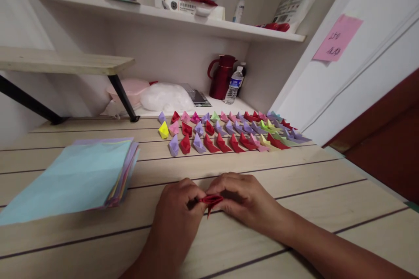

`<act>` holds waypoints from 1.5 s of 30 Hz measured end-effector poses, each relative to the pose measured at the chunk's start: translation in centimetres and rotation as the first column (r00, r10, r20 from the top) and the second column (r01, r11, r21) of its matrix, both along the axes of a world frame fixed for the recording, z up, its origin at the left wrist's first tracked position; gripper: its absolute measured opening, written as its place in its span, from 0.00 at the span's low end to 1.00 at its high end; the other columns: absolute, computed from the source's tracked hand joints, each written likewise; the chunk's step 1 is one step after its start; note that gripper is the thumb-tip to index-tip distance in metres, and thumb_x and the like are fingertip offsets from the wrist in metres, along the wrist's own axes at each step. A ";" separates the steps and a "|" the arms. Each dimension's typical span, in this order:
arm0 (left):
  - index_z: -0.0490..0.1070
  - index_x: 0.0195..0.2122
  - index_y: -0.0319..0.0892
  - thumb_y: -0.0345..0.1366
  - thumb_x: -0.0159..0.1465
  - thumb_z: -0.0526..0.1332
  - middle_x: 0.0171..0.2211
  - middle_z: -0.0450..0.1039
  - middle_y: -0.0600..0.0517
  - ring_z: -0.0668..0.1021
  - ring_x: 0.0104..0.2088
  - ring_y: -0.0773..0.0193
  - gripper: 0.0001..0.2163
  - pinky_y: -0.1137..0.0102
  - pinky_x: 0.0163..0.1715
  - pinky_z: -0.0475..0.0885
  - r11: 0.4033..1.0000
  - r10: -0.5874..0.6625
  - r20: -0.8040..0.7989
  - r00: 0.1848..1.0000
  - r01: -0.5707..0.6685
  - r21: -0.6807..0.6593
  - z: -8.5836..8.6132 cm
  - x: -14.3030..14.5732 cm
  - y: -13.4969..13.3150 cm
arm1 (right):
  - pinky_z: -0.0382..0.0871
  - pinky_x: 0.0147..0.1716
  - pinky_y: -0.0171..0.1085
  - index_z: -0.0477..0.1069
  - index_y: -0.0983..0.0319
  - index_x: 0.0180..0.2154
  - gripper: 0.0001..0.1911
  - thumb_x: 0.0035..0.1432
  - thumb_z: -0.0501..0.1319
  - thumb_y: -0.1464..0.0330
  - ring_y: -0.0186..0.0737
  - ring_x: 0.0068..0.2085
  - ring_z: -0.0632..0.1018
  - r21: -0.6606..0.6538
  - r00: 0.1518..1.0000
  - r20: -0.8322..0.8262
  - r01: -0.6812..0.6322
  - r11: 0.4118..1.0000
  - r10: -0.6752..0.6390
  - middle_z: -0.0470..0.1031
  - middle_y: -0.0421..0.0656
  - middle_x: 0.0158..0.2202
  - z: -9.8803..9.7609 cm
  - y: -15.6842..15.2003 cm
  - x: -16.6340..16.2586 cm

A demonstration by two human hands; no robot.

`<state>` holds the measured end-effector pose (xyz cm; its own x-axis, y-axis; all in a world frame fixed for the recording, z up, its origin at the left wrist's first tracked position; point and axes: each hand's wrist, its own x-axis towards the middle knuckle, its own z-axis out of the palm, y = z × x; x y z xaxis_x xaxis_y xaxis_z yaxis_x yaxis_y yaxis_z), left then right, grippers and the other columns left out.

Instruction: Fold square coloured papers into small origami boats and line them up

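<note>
A small piece of folded red paper (212, 200) is pinched between my two hands, just above the table's front part. Its layers stand slightly apart and a thin point hangs down below. My left hand (181, 209) closes on its left end with thumb and fingers. From the other side, my right hand (240, 194) grips the right end, fingers curled over the top and thumb beneath. Beyond the hands, folded paper boats (221, 143) in red, purple, pink, yellow and green stand in rows.
A stack of coloured paper (75, 174), light blue on top, lies to the left. Behind are a raised wooden stand (65, 62), a white plastic bag (166, 97), a red jug (221, 78) and a water bottle (233, 86). A loaded shelf (131, 8) runs above.
</note>
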<state>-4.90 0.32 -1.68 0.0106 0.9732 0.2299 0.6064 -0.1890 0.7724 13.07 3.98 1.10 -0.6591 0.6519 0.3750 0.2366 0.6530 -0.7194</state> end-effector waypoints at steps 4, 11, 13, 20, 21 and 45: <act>0.70 0.18 0.44 0.25 0.52 0.59 0.22 0.70 0.56 0.73 0.28 0.64 0.08 0.69 0.31 0.61 0.999 0.044 -0.049 0.998 -0.044 0.000 -0.2 0.1 0.0 | 0.72 0.45 0.35 0.71 0.60 0.49 0.15 0.59 0.66 0.69 0.39 0.45 0.78 0.103 1.000 -0.009 -0.026 0.994 0.027 0.78 0.47 0.44 0.0 -0.1 -0.1; 0.65 0.18 0.42 0.25 0.53 0.60 0.20 0.66 0.57 0.70 0.26 0.64 0.09 0.68 0.31 0.61 0.998 0.053 -0.145 0.988 -0.050 0.022 0.5 0.2 0.0 | 0.70 0.49 0.36 0.71 0.58 0.45 0.08 0.64 0.60 0.73 0.39 0.51 0.75 0.251 0.998 0.037 -0.056 0.966 0.048 0.75 0.46 0.48 -0.5 -0.1 0.0; 0.66 0.19 0.42 0.24 0.53 0.61 0.21 0.66 0.56 0.71 0.26 0.64 0.09 0.68 0.31 0.61 0.999 0.042 -0.172 0.984 -0.038 0.028 0.5 0.2 0.0 | 0.69 0.48 0.36 0.71 0.58 0.42 0.06 0.64 0.60 0.73 0.38 0.49 0.75 0.228 0.997 0.060 -0.060 0.972 0.048 0.75 0.45 0.47 -0.5 -0.2 0.1; 0.69 0.22 0.42 0.25 0.55 0.61 0.22 0.68 0.56 0.71 0.27 0.63 0.07 0.65 0.36 0.63 0.998 0.027 -0.285 0.958 -0.008 0.069 0.5 0.4 -0.4 | 0.70 0.40 0.34 0.70 0.60 0.41 0.07 0.61 0.63 0.73 0.37 0.40 0.75 0.091 0.995 0.103 -0.022 0.996 0.013 0.75 0.43 0.38 -0.2 -0.3 0.0; 0.68 0.22 0.42 0.25 0.55 0.61 0.22 0.68 0.56 0.71 0.28 0.63 0.08 0.65 0.36 0.63 0.997 0.027 -0.302 0.953 -0.005 0.073 0.6 0.4 -0.5 | 0.70 0.40 0.34 0.70 0.60 0.41 0.05 0.62 0.62 0.72 0.37 0.40 0.75 0.092 0.995 0.098 -0.036 0.995 0.027 0.74 0.43 0.38 -0.2 -0.2 0.0; 0.72 0.35 0.45 0.40 0.68 0.48 0.40 0.74 0.50 0.75 0.45 0.60 0.14 0.64 0.47 0.68 0.993 -0.084 0.136 0.987 0.072 0.092 1.3 -0.7 -0.1 | 0.70 0.32 0.35 0.73 0.65 0.35 0.14 0.50 0.72 0.65 0.34 0.27 0.77 -0.697 0.868 -0.384 -0.048 0.716 -0.315 0.77 0.39 0.25 -0.8 1.3 -0.8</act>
<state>-5.61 0.18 -0.41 0.0474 0.9469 0.3181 0.4746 -0.3016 0.8270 12.30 5.27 0.30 -0.4179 0.9081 0.0261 -0.1819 -0.0555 -0.9817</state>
